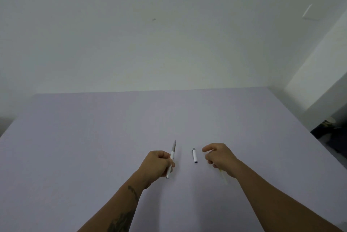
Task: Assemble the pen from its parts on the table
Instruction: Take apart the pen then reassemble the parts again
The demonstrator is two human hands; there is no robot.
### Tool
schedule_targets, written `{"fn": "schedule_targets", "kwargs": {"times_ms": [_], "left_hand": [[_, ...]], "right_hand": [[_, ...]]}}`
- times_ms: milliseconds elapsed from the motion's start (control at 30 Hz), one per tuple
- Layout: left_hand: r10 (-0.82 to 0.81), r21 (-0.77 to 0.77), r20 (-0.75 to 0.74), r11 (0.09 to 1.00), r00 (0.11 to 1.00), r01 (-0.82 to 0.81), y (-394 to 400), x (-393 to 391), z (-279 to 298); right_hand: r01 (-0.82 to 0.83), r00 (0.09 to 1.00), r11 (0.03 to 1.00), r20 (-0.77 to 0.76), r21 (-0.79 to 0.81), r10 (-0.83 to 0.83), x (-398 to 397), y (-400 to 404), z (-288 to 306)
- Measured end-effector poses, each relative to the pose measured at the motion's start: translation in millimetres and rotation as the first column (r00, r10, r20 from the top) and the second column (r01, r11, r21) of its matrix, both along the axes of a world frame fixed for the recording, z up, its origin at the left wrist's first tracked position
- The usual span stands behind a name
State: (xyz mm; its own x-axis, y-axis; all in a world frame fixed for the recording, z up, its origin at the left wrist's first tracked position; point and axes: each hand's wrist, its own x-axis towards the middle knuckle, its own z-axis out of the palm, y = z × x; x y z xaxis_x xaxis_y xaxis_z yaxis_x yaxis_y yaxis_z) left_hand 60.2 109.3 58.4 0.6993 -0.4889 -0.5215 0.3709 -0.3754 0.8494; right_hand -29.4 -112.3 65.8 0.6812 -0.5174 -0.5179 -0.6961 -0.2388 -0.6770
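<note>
Pale lavender bench [112,128] fills the lower view, its far edge meeting a plain off-white wall [150,34]. A white pillar [319,73] stands at right, dark floor [332,137] beside it. Lighting is dim and even.

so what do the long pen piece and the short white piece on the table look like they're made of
The long white and silver pen body, held in the left hand, looks like white plastic with a metal-looking tapered end: that end reads grey and slightly shiny. The short white tube with dark ends, lying on the lilac matte table, looks like smooth plastic. Too small to be sure.
</note>
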Motion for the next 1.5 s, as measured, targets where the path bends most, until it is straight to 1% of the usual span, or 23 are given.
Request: {"fn": "schedule_targets", "kwargs": {"times_ms": [100,200,333,467,667,767,833,900,933,1000,1033,1067,1133,1233,1400,1500], "left_hand": [[0.024,0.034,0.008,0.999,1.000,-0.024,-15,-1,-8],[0.041,0.079,0.017,0.996,0.999,-0.043,-31,-1,-16],[0.094,0.136,0.013,0.986,0.995,-0.095,-49,-2,-22],[0.156,0.203,0.025,0.966,0.987,-0.158,-61,-5,-28],[0.277,0.279,0.027,0.921,0.961,-0.273,-67,-17,-43],[0.310,0.288,0.017,0.909,0.951,-0.302,-68,-27,-46],[0.322,0.298,0.016,0.902,0.947,-0.312,-68,-31,-47],[0.327,0.300,0.016,0.900,0.945,-0.317,-66,-33,-49],[0.325,0.298,0.016,0.901,0.946,-0.315,-65,-33,-49],[0.310,0.294,0.022,0.907,0.951,-0.302,-62,-31,-49],[0.300,0.288,0.028,0.911,0.953,-0.295,-61,-30,-49],[0.292,0.277,0.034,0.916,0.956,-0.290,-59,-29,-49],[0.276,0.247,0.043,0.928,0.960,-0.278,-57,-29,-48],[0.243,0.209,0.055,0.946,0.969,-0.249,-51,-30,-43],[0.194,0.202,0.078,0.957,0.978,-0.206,-37,-26,-35],[0.184,0.181,0.107,0.963,0.977,-0.201,-28,-19,-27]], "right_hand": [[-0.079,0.995,0.990,-0.061,-0.113,0.073,0,-21,-21],[-0.171,0.981,0.968,-0.125,-0.185,0.149,11,-33,-38],[-0.325,0.939,0.922,-0.189,-0.211,0.288,32,-38,-56],[-0.429,0.899,0.872,-0.211,-0.236,0.384,60,-38,-61],[-0.520,0.846,0.799,-0.307,-0.302,0.435,78,-25,-75],[-0.544,0.831,0.793,-0.309,-0.274,0.463,76,-25,-75],[-0.497,0.857,0.850,-0.256,-0.175,0.448,77,-30,-71],[-0.341,0.933,0.940,-0.123,-0.002,0.338,80,-35,-65],[-0.252,0.965,0.963,-0.054,0.100,0.258,82,-36,-60],[-0.134,0.991,0.957,0.051,0.257,0.124,84,-34,-49],[-0.112,0.991,0.950,0.097,0.291,0.087,84,-32,-42],[-0.106,0.988,0.948,0.140,0.299,0.066,83,-29,-36],[-0.114,0.975,0.960,0.216,0.257,0.058,80,-22,-28],[-0.108,0.956,0.972,0.291,0.210,0.043,75,-10,-25],[-0.117,0.949,0.985,0.306,0.128,0.073,67,10,-16],[-0.127,0.954,0.985,0.286,0.120,0.088,64,19,-12]]}}
